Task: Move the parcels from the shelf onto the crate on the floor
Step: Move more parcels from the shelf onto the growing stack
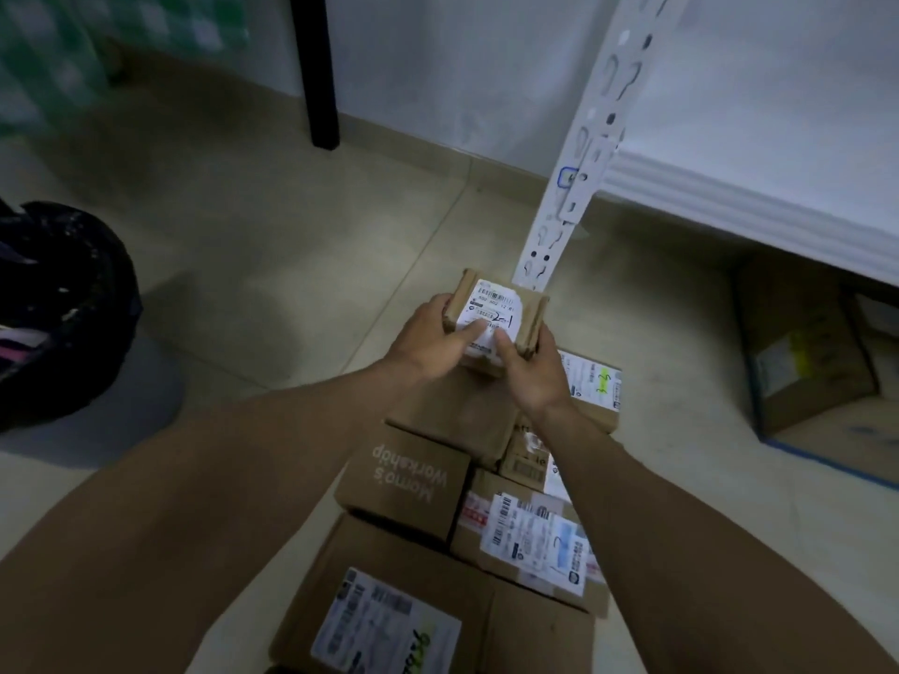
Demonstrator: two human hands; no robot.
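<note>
A small brown cardboard parcel [501, 304] with a white label is held between both hands above the far end of a pile of parcels. My left hand [433, 335] grips its left side, thumb on the label. My right hand [528, 369] grips its right near corner, thumb on the label too. Below lie several parcels, among them a brown box printed "Momo's Workshop" [404, 484], a labelled box [530, 542] and a large labelled box [384, 610]. The crate under them is hidden. The white shelf [759, 206] stands at the right.
A white slotted shelf post [569, 187] rises just behind the held parcel. Under the shelf sits a cardboard box [807, 352]. A black bag [63, 308] lies at the left. A dark leg [316, 70] stands by the wall. The floor is pale tile.
</note>
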